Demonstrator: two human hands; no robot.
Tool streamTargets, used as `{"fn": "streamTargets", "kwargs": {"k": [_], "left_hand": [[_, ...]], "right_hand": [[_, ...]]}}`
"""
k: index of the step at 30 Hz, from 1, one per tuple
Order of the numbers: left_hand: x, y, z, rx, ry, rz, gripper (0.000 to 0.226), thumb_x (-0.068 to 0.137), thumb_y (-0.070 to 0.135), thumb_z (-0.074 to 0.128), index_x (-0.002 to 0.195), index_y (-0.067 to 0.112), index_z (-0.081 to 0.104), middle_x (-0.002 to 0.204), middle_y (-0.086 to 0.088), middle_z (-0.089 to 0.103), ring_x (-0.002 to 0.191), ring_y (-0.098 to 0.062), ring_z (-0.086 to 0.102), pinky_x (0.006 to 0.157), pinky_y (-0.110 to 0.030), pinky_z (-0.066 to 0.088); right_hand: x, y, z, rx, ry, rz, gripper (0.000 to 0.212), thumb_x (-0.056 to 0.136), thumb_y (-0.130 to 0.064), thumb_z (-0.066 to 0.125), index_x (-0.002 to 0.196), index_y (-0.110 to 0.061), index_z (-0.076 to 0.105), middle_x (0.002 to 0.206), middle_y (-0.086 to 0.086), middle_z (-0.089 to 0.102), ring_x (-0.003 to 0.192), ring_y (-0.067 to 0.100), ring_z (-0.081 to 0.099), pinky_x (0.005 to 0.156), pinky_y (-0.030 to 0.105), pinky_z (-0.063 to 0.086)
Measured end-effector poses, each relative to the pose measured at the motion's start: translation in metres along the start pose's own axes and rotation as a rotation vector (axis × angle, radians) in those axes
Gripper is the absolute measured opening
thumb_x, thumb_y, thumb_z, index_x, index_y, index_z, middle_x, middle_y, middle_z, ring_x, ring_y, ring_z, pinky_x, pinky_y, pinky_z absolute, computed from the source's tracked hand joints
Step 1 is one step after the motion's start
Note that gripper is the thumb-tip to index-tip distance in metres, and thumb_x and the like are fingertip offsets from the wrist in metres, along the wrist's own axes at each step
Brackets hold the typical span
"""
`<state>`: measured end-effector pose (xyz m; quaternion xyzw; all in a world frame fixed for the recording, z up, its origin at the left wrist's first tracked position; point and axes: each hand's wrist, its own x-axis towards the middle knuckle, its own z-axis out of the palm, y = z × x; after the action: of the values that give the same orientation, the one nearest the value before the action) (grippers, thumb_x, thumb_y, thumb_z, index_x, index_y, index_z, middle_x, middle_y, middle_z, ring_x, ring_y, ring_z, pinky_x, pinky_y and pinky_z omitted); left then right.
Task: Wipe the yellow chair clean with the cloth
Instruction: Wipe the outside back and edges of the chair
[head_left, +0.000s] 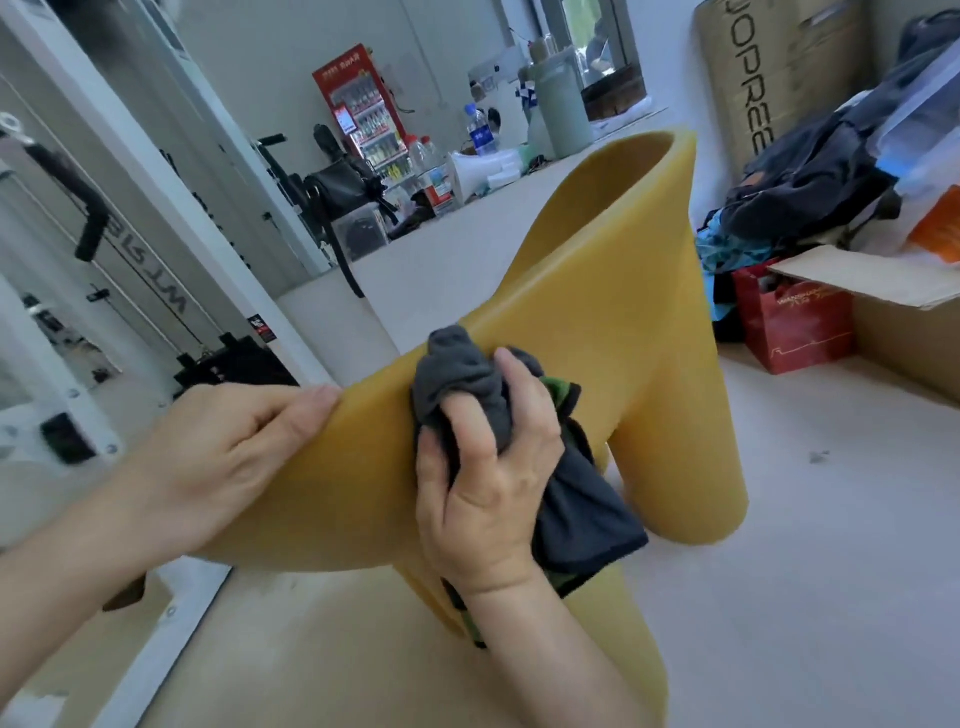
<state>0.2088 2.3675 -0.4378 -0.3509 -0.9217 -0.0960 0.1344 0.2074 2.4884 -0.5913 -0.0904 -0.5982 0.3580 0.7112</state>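
Pale, smooth floor (779, 571) fills the bottom of the frame, and the yellow chair (597, 312) sits tipped over it in the centre, one thick rounded leg pointing to the lower right. At lower left, the left hand (228, 457) rests on the chair's near edge, fingers close together and nearly straight; whether the thumb hooks behind the edge I cannot tell. Just right of it, the right hand (483, 467) is clenched round a bunched dark grey cloth (457, 374), with fingers (467, 415) dug into the folds and the thumb over the top. The wad is pressed against the chair's curved rim, and a loose tail with a green patterned strip hangs past the wrist. Further back on the right stand a cardboard box (904, 332) and a red paper bag (795, 327) under heaped clothes. A white ledge (467, 244) crosses mid-frame, carrying a black bag (337, 189) and a water bottle (480, 130). White metal framing lines the left. A red vending machine (363, 104) stands furthest off, top centre.
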Motion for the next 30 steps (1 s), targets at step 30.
{"fn": "streamTargets", "kwargs": {"k": [30], "left_hand": [[0.091,0.089,0.024,-0.085,-0.215,0.101,0.046,0.103,0.036,0.031,0.104,0.002,0.062,0.093,-0.013,0.068,0.08,-0.026,0.066,0.081,-0.045,0.055]], "right_hand": [[0.044,0.041,0.01,0.354,0.062,0.8,0.042,0.1,-0.029,0.04,0.142,-0.028,0.044,0.151,-0.005,0.039,0.138,0.006,0.034,0.116,0.028,0.024]]}}
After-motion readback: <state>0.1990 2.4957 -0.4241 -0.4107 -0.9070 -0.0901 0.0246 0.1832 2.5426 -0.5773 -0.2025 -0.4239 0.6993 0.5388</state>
